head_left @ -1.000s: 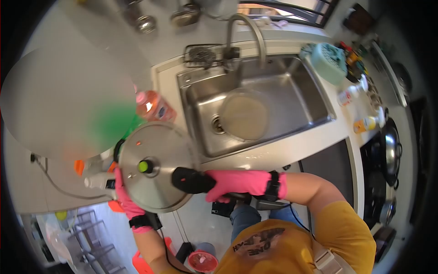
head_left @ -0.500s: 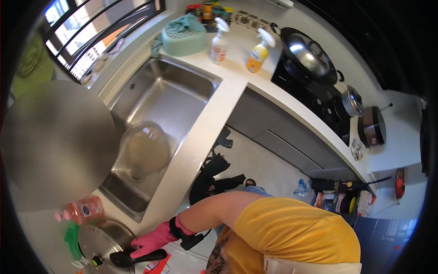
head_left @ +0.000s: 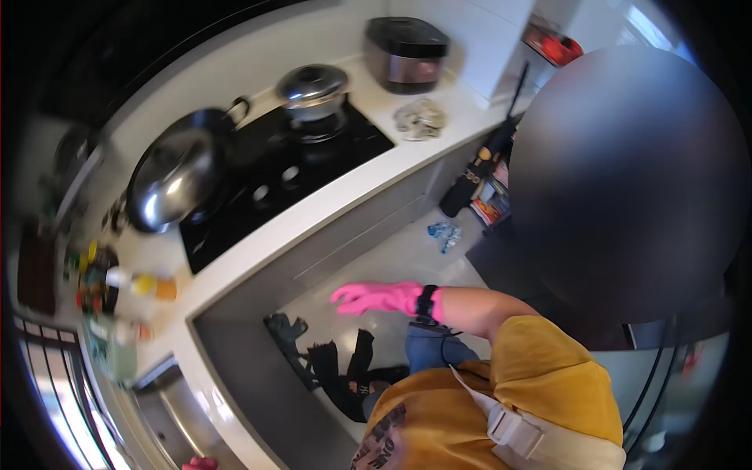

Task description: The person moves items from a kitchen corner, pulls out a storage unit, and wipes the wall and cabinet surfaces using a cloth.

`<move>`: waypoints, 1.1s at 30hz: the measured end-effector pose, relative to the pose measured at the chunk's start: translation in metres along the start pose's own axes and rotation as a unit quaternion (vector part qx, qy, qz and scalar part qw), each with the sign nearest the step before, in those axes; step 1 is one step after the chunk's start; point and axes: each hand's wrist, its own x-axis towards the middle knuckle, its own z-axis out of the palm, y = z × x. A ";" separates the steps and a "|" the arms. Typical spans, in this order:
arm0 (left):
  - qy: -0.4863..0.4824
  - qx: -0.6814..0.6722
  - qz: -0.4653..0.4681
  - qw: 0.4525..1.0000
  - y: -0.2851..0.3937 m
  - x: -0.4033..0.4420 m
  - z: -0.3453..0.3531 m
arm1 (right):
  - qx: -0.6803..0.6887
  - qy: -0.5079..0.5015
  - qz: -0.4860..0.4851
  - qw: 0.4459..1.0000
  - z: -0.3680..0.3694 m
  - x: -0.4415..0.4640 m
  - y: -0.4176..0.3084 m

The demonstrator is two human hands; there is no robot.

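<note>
My right hand (head_left: pixel 377 298), in a pink rubber glove with a black band at the wrist, is stretched out over the floor beside the grey cabinets (head_left: pixel 345 241). Its fingers extend to the left with a gap between them, and nothing is in them. Only a small pink piece of my left hand (head_left: pixel 200 464) shows at the bottom edge, by the steel sink (head_left: pixel 176 419); what it holds, if anything, is out of view.
A lidded wok (head_left: pixel 176 176) and a lidded pot (head_left: pixel 312 94) sit on the black stove (head_left: pixel 270 188). A rice cooker (head_left: pixel 407 55), a crumpled bag (head_left: pixel 419 119) and spray bottles (head_left: pixel 153 287) are on the counter. Dark cloth items (head_left: pixel 337 372) and blue-clear plastic (head_left: pixel 445 234) lie on the floor.
The view has swung from the sink to the stove. My right hand has let go of the black handle at the large lidded pot, and that pot has left the view. My left hand has nearly left it.
</note>
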 end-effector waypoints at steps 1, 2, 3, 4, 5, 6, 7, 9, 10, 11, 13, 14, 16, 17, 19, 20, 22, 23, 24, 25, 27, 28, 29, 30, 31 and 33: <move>-0.058 0.019 -0.008 0.998 0.025 -0.014 0.036 | 0.034 0.072 0.000 0.997 -0.041 -0.024 0.015; -0.111 0.000 0.006 0.994 0.036 -0.029 0.071 | 0.059 0.118 -0.012 0.991 -0.082 -0.049 0.036; -0.147 0.000 0.017 0.989 0.059 -0.050 0.107 | 0.085 0.161 -0.023 0.983 -0.121 -0.070 0.066; -0.180 0.000 0.027 0.983 0.081 -0.073 0.145 | 0.116 0.199 -0.020 0.973 -0.163 -0.082 0.113; -0.283 -0.106 0.037 0.952 0.054 -0.080 0.174 | 0.148 0.233 -0.014 0.961 -0.197 -0.095 0.155; -0.310 -0.125 -0.010 0.942 0.083 -0.107 0.222 | 0.149 0.267 0.016 0.952 -0.225 -0.118 0.173; -0.340 -0.137 -0.062 0.928 0.116 -0.137 0.268 | 0.151 0.301 0.054 0.940 -0.245 -0.145 0.194; -0.424 -0.189 -0.033 0.885 0.141 -0.180 0.337 | 0.136 0.358 0.067 0.921 -0.278 -0.199 0.223; -0.494 -0.185 -0.042 0.848 0.154 -0.200 0.368 | 0.182 0.375 0.055 0.907 -0.295 -0.220 0.236; -0.523 -0.129 -0.068 0.840 0.179 -0.227 0.395 | 0.225 0.389 0.044 0.892 -0.307 -0.237 0.249; -0.673 -0.096 -0.031 0.733 0.217 -0.270 0.447 | 0.278 0.429 0.028 0.859 -0.322 -0.261 0.265; -0.770 -0.063 0.006 0.635 0.234 -0.288 0.479 | 0.286 0.456 0.025 0.842 -0.327 -0.275 0.260; -0.857 -0.056 0.065 0.509 0.242 -0.340 0.545 | 0.304 0.489 0.013 0.817 -0.338 -0.290 0.263; -0.876 -0.019 0.074 0.476 0.254 -0.366 0.574 | 0.315 0.494 0.005 0.810 -0.340 -0.293 0.266; -0.899 0.031 0.069 0.431 0.261 -0.427 0.634 | 0.329 0.499 -0.010 0.801 -0.341 -0.293 0.271; -0.905 0.043 0.056 0.420 0.258 -0.459 0.664 | 0.332 0.500 -0.016 0.800 -0.336 -0.293 0.269; -0.901 0.074 -0.020 0.426 0.274 -0.518 0.707 | 0.335 0.500 -0.006 0.798 -0.331 -0.290 0.262; -0.920 0.057 -0.020 0.388 0.280 -0.549 0.740 | 0.335 0.499 0.011 0.799 -0.330 -0.288 0.254; -0.936 0.042 -0.020 0.349 0.282 -0.578 0.774 | 0.326 0.497 0.032 0.803 -0.333 -0.291 0.243; -0.951 0.032 -0.021 0.307 0.282 -0.598 0.794 | 0.322 0.493 0.055 0.806 -0.332 -0.288 0.235; -0.916 0.048 -0.083 0.389 0.333 -0.613 0.787 | 0.306 0.512 0.067 0.800 -0.332 -0.280 0.239; -0.896 0.049 -0.116 0.426 0.320 -0.641 0.807 | 0.341 0.530 0.044 0.775 -0.337 -0.283 0.214; -0.889 0.043 -0.087 0.447 0.302 -0.667 0.828 | 0.378 0.543 0.021 0.749 -0.339 -0.283 0.196; -0.878 0.023 -0.030 0.477 0.287 -0.689 0.845 | 0.383 0.553 0.020 0.739 -0.338 -0.278 0.201; -0.855 0.000 0.034 0.517 0.271 -0.708 0.859 | 0.388 0.564 0.017 0.729 -0.337 -0.271 0.209; -0.820 -0.042 0.109 0.560 0.251 -0.735 0.872 | 0.399 0.571 0.024 0.717 -0.341 -0.263 0.215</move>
